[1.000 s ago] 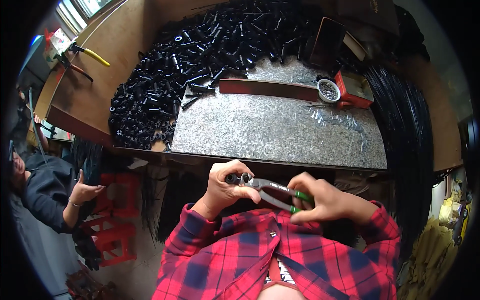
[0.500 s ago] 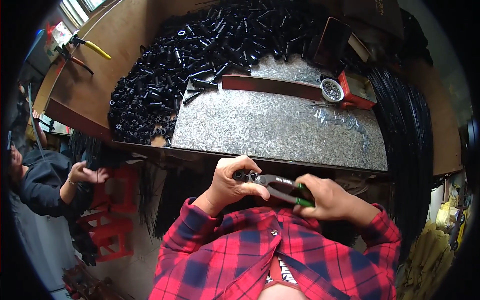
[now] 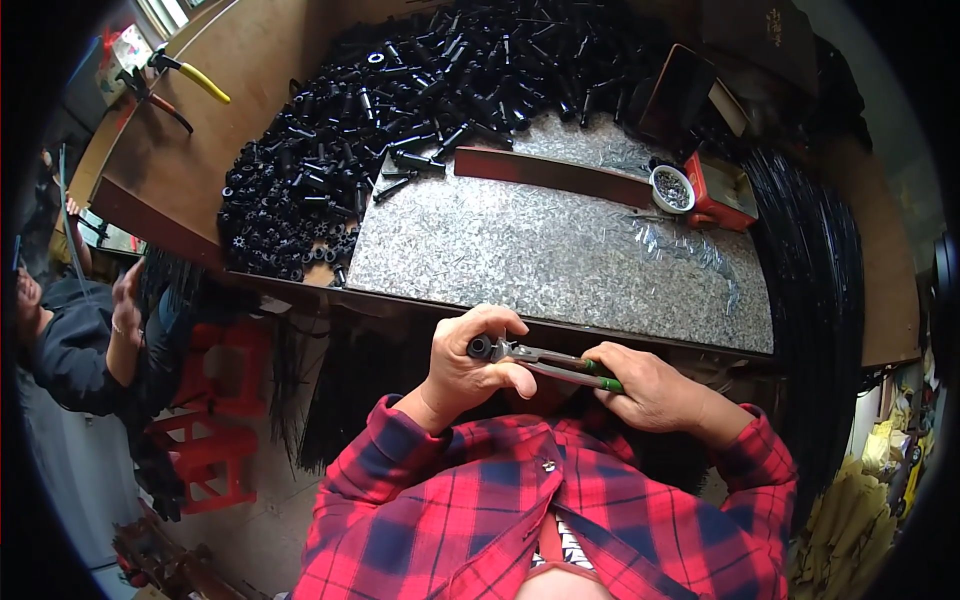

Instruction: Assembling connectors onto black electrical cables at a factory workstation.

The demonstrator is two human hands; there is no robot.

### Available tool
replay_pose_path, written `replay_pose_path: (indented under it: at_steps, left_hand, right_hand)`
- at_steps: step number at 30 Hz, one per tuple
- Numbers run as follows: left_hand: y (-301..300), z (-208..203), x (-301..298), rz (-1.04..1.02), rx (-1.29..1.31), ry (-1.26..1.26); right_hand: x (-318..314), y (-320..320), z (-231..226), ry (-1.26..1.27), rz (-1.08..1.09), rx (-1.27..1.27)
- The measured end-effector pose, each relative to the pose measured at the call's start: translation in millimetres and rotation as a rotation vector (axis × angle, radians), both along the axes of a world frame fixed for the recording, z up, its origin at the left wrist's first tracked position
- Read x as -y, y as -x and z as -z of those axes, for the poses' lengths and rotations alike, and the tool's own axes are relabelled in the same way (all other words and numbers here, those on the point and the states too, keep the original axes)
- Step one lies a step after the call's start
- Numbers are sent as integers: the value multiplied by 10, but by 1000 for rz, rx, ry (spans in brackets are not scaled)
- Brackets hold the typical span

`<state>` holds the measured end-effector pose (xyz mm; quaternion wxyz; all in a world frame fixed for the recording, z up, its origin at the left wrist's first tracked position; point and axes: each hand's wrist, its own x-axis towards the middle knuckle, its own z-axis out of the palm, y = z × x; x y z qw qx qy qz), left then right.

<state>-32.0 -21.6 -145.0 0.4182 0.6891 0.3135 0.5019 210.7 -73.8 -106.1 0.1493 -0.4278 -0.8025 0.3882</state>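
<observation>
Pliers [image 3: 555,356] were grey with green grips; cylindrical part [image 3: 480,347] was black. Shirt [image 3: 430,520]: red/navy plaid. Surface [image 3: 520,235] was speckled grey. Parts pile [image 3: 420,95] and strands [image 3: 805,230] were black. Strip [image 3: 550,177] was reddish brown, bowl [image 3: 676,209] white, box [image 3: 708,182] red.

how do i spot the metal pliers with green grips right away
Find the speckled grey stone slab. Below its near edge, the person's bare right hand holds the green-gripped metal pliers. Their green grips set them apart from the black-headed, yellow-handled tool at upper left.
</observation>
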Motion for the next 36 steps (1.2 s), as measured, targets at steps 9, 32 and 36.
replay_pose_path:
  at_steps: [9,32,36]
  left_hand:
    - [-9,72,36,-8,70,52]
    - [97,-187,163,163,160,89]
    - [115,-200,186,118,170,85]
  right_hand:
    - [-37,54,142,-217,114,172]
    - [-1353,-1096,-259,-755,529,668]
    - [-1572,-1055,-212,-618,503,832]
